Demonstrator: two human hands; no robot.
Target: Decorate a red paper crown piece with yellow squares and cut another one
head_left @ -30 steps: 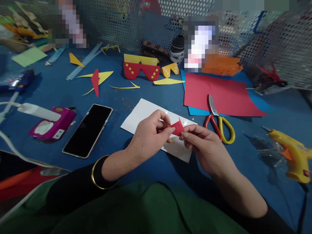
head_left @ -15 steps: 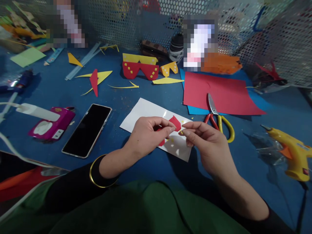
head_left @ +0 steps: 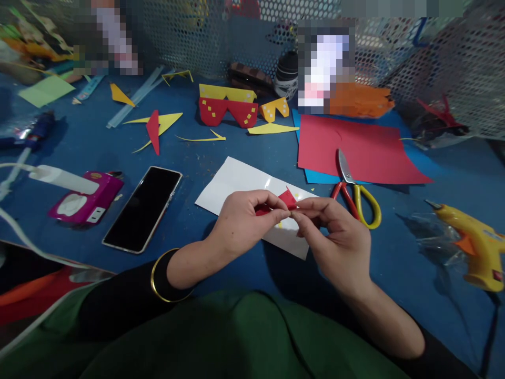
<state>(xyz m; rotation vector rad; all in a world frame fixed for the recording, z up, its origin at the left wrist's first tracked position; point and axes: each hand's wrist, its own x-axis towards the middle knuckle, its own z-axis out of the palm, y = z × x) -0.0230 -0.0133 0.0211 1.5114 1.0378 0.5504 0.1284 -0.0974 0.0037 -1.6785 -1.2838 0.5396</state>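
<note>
- Left hand (head_left: 240, 221) pinches a red cutout (head_left: 288, 199) over the white sheet (head_left: 221, 184); the right hand (head_left: 345, 237) has thumb and fingertips drawn close beside it, their hold impossible to tell.
- Fingers hide the cutout's middle; the right edge cuts off the glue gun (head_left: 471, 239).
- Its long axis runs roughly sideways, one thin tip pointing away from the person.
- One phone (head_left: 142, 209), one scissors (head_left: 347, 184).

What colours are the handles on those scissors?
One handle is red, the other handle yellow, seen in the head view.
</note>
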